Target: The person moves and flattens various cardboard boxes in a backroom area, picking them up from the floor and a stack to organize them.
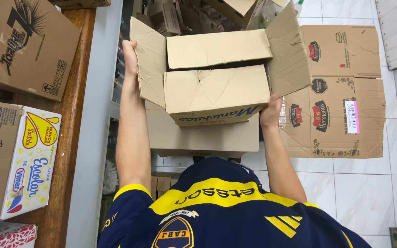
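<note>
Above a flattened carton [334,115] on the floor, left hand [130,55] and right hand [270,112] grip an open cardboard box [217,94]; contents unseen.

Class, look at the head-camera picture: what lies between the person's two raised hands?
In the head view, an open cardboard box fills the stretch between the left hand and the right hand, which grip its opposite sides.

White tiled floor [345,193], wooden table [72,115] at left w/ cartons, flattened cardboard [336,92] on floor, bright even light
</note>
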